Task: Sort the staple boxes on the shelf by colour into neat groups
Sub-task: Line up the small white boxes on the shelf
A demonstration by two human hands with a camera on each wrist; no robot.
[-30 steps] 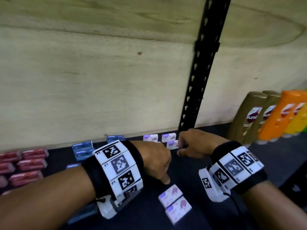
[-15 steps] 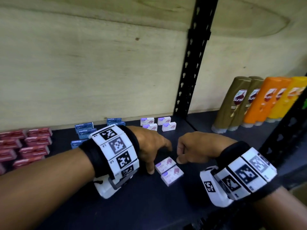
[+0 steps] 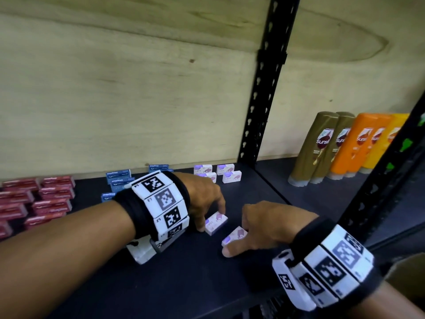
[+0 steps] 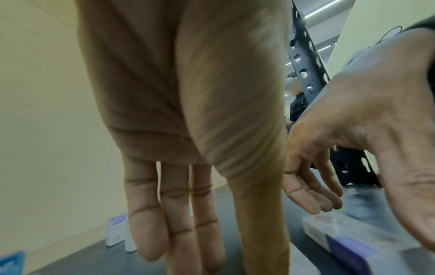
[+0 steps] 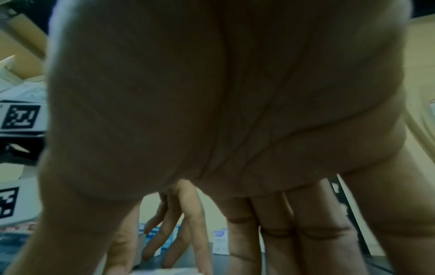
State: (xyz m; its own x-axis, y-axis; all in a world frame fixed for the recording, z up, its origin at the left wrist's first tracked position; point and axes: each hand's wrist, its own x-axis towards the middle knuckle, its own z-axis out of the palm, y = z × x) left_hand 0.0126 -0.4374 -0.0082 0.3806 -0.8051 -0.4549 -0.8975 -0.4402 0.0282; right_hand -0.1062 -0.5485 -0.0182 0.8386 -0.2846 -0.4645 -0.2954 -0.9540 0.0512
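Two white-and-purple staple boxes lie flat near the front of the dark shelf [image 3: 161,284]. My left hand [image 3: 211,218] is over the left box [image 3: 217,223], with the thumb at its near end and the index finger on its far end. My right hand [image 3: 236,239] hovers over the right box [image 3: 232,236], thumb stretched along its near side. In the left wrist view the fingers of that right hand [image 4: 313,197] hang loosely curled just above this box [image 4: 329,234]. Several more white-and-purple boxes [image 3: 227,174] sit grouped at the back wall. Blue boxes [image 3: 118,178] are to their left and red boxes [image 3: 46,199] are at the far left.
A black perforated upright [image 3: 259,111] stands at the back behind the white group. Brown and orange shampoo bottles [image 3: 333,146] stand on the neighbouring shelf to the right. Another black upright [image 3: 391,169] runs along the front right. Plywood backs the shelf.
Both hands came back from the rear white group to the two front boxes and lowered onto them. The two boxes now lie slightly further apart.
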